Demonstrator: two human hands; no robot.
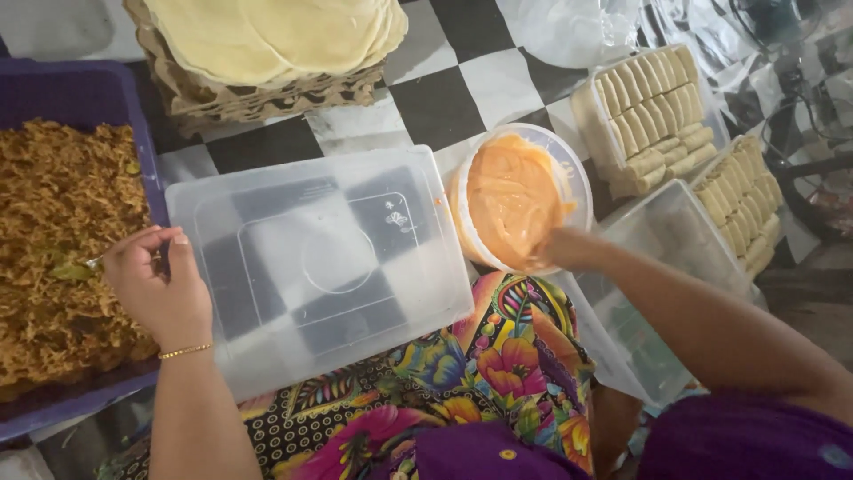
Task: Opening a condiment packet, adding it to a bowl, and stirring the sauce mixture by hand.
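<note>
Filling step: left hand [160, 284] grips small metal spoon [96, 261] over brown shredded filling [62, 240]; right hand [569, 249] dips in round tub of orange sauce [515, 200], grip unclear. Next: steady scoop.

Two roll-filled containers [653, 116] [742, 200], one sauce tub [520, 197], one lid [320, 267].

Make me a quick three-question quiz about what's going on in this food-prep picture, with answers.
1. True or false: the right hand reaches into the tub of orange sauce.
2. What lies in the purple tray by the left hand?
A. shredded brown filling
B. sliced fruit
C. rice
3. What is stacked at the top of the view?

Key:
1. True
2. A
3. Thin pale wrappers
</note>
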